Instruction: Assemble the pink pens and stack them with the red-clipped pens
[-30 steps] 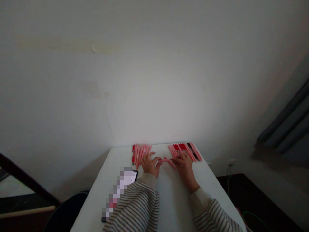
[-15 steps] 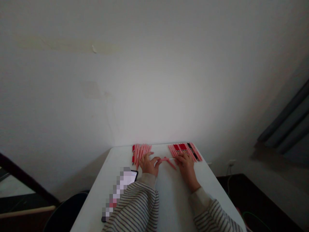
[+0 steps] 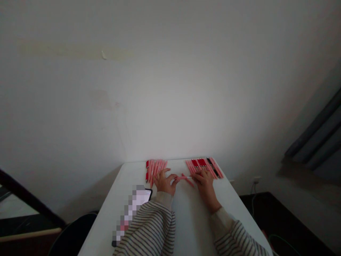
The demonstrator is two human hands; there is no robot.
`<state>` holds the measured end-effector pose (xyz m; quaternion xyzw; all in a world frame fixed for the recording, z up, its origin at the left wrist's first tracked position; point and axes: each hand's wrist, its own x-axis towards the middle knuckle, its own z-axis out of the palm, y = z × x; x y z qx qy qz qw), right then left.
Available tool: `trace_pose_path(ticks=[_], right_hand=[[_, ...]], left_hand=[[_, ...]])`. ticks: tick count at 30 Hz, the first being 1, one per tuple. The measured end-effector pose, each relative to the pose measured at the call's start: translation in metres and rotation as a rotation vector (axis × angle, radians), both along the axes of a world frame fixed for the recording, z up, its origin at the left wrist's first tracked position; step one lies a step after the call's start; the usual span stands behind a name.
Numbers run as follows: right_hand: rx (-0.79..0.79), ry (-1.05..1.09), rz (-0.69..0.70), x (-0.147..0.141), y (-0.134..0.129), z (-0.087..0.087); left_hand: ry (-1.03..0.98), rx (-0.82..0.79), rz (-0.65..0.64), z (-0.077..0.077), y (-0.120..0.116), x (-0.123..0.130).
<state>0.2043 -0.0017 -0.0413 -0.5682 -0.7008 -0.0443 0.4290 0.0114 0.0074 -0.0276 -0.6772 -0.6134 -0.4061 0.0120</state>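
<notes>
Between finger and thumb, my left hand pinches a pink pen barrel held level above the table. My right hand is closed on the outer end of a thin white pen refill that meets the barrel's right end; how deep it sits inside cannot be seen. Under them a second pink pen piece lies slanted on the white table. Just past my left fingers is a bunch of pink pens, and beyond my right hand lies a row of pink pens.
A phone with a blurred screen lies by my left forearm. Red pieces and a black piece sit among the pens on the right. The table's far edge meets a pale wall.
My right hand has shifted slightly left toward the barrel, and less of the white refill shows between my hands. My left hand stays nearly in place.
</notes>
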Motion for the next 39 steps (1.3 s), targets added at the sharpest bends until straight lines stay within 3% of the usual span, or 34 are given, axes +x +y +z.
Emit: trace_pose_path(ticks=[14, 29, 39], right_hand=[[-0.032, -0.038, -0.017, -0.002, -0.003, 0.002], [0.102, -0.014, -0.077, 0.004, 0.006, -0.002], [-0.01, -0.101, -0.084, -0.006, -0.006, 0.002]], left_hand=[[-0.005, -0.021, 0.021, 0.001, -0.001, 0.001], [0.005, 0.106, 0.115, -0.004, 0.004, -0.004], [-0.011, 0.038, 0.17, -0.003, 0.005, -0.005]])
